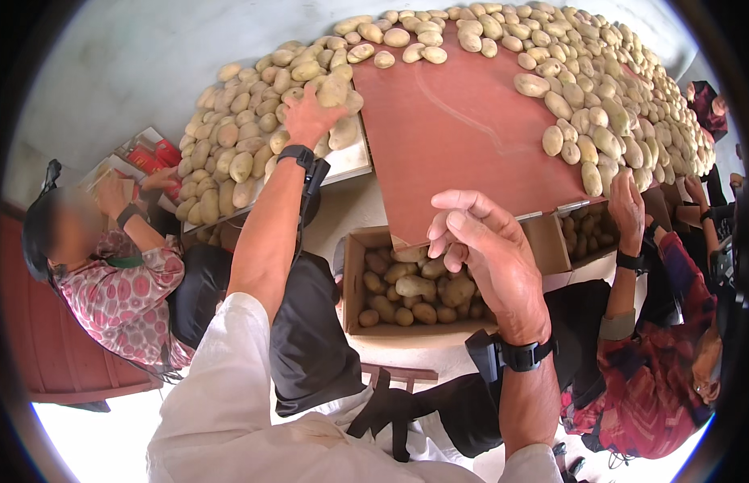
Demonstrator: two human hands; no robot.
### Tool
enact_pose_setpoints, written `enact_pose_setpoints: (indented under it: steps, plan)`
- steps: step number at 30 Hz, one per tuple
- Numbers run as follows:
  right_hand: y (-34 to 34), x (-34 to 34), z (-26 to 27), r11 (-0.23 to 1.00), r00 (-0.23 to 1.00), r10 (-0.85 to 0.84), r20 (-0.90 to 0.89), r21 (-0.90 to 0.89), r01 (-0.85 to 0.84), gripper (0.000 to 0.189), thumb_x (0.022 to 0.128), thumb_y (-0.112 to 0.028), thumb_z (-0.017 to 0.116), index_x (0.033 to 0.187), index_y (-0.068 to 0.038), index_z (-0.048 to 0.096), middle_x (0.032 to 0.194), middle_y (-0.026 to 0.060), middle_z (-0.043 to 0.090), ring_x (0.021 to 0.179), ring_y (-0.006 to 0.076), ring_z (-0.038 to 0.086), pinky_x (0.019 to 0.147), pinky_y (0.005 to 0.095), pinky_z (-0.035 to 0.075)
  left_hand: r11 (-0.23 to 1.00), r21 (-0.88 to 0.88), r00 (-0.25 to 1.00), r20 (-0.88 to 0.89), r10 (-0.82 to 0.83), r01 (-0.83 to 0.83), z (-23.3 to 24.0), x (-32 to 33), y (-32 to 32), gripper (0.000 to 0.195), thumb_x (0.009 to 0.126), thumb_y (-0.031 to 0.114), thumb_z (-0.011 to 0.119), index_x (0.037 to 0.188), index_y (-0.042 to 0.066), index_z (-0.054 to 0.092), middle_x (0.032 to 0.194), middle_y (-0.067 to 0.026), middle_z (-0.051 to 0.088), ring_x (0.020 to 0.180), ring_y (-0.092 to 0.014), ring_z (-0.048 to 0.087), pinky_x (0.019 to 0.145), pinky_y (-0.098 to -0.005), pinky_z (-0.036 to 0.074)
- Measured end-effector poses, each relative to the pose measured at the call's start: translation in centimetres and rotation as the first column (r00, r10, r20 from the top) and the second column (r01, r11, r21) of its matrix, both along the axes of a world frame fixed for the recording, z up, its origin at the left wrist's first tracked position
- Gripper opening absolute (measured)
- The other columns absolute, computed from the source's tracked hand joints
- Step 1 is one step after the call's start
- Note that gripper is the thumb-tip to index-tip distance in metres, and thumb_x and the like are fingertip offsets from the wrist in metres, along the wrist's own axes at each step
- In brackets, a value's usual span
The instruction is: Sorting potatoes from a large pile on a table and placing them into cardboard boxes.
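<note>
My left hand (311, 118) reaches into a large heap of potatoes (241, 130) on the left part of the table, its fingers spread against a big potato (332, 92). Whether it grips that potato is not plain. Raised over the near edge of the red tabletop (447, 133), my right hand (480, 241) has loosely curled fingers and no object visible in it. Below it and partly hidden by it, a cardboard box (356, 284) holds many potatoes (415, 286). Each wrist wears a black strap with a device.
A wide potato heap (610, 102) covers the table's right and far sides. A co-worker in a patterned shirt (124, 284) sits at left near red-and-white cartons (151, 157). Another co-worker's hand (626, 202) is at the right, beside a second potato box (546, 241).
</note>
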State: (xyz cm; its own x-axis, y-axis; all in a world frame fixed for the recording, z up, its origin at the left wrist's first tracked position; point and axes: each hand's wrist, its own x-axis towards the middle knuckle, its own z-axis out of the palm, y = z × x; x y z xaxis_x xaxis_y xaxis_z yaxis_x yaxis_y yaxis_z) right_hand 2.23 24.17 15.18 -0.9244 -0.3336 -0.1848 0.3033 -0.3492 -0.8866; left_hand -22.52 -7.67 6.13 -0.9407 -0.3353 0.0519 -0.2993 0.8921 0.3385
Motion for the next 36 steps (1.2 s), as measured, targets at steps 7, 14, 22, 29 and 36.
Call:
enact_pose_setpoints:
  steps: [7,14,22,29,36]
  plan:
    - [1.5,-1.9,-0.2,0.980,0.977,-0.199,-0.070,-0.031,0.197,0.027,0.100,-0.018,0.062,0.120,0.000,0.068,0.094,0.0054,0.070,0.082,0.0132,0.065,0.068,0.0241,0.045,0.969,-0.001,0.954,-0.174,-0.245,0.249,3.5,1.2,1.7,0.098,0.069,0.060,0.081,0.143,0.003,0.053,0.133,-0.0241,0.063,0.127,-0.036,0.057,0.104,-0.0437,0.048]
    - [3.9,-3.5,-1.3,0.953,0.943,-0.301,-0.143,-0.063,0.295,0.030,0.102,-0.017,0.060,0.124,0.002,0.064,0.100,0.0072,0.069,0.089,0.0157,0.063,0.071,0.0258,0.044,0.752,0.309,0.793,-0.015,-0.609,0.583,7.1,10.0,9.4,0.081,0.077,0.052,0.079,0.134,-0.001,0.059,0.119,-0.0149,0.068,0.109,-0.024,0.065,0.097,-0.0346,0.049]
    - [4.2,-3.2,-0.1,0.913,0.914,-0.398,-0.072,-0.128,0.388,0.020,0.102,-0.013,0.058,0.118,-0.001,0.063,0.094,0.0068,0.067,0.084,0.0174,0.064,0.067,0.0262,0.045,0.351,0.770,0.494,0.055,-0.868,0.532,6.6,20.5,12.5,0.081,0.080,0.049,0.078,0.139,-0.002,0.056,0.124,-0.0142,0.065,0.117,-0.023,0.059,0.104,-0.0353,0.043]
    - [4.7,-3.4,-0.7,0.915,0.910,-0.396,-0.121,-0.138,0.380,0.022,0.101,-0.014,0.058,0.119,-0.001,0.062,0.092,0.0056,0.066,0.083,0.0179,0.064,0.067,0.0266,0.045,0.413,0.803,0.421,0.226,-0.879,0.431,2.4,22.6,14.7,0.080,0.079,0.046,0.081,0.141,0.002,0.055,0.125,-0.0152,0.066,0.119,-0.025,0.061,0.102,-0.0353,0.045]
    - [4.9,-3.4,-0.7,0.915,0.905,-0.400,-0.143,-0.124,0.385,0.022,0.100,-0.014,0.059,0.119,-0.002,0.062,0.091,0.0050,0.067,0.082,0.0174,0.064,0.066,0.0265,0.046,0.468,0.733,0.566,0.137,-0.813,0.494,2.6,22.2,15.9,0.081,0.079,0.042,0.084,0.141,0.000,0.053,0.121,-0.0161,0.068,0.115,-0.027,0.063,0.101,-0.0367,0.048]
